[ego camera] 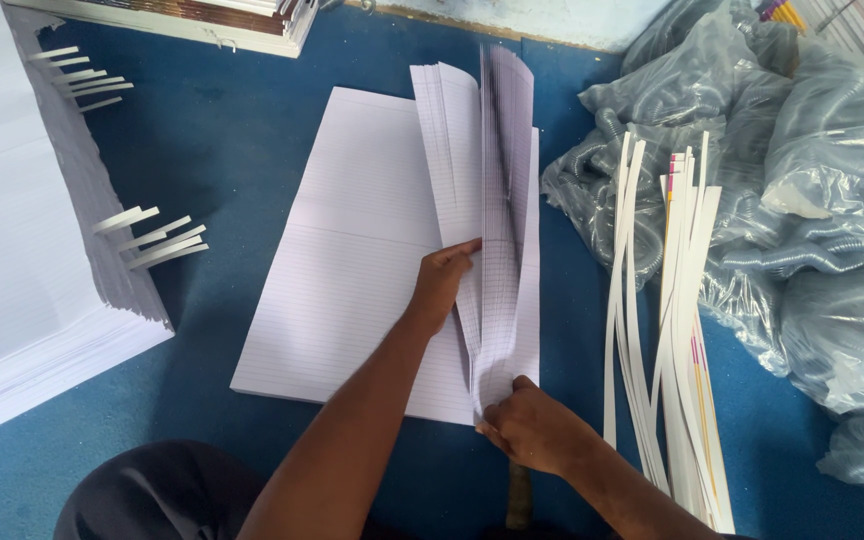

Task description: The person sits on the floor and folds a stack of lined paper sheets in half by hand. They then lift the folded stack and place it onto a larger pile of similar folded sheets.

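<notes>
Head view. A stack of ruled sheets [352, 260] is lying flat on the blue floor [222, 140], near its middle, with a sheaf [497, 200] of its right-hand leaves standing up and fanning, blurred in motion. The left hand [442, 285] is pressing flat, fingers extended, against the foot of the sheaf along its inner side. The right hand [532, 428] is closed in a pinch on the sheaf's near bottom corner, at the stack's front edge. The paper appears thin, light and limp: single leaves are bending freely, so a bundle is likely best gripped at a corner or edge while the other hand steadies the face. Paper strips [687, 330] are lying to the right, beside plastic bags [832, 200]; a tall paper pile [12, 250] is occupying the left edge.
</notes>
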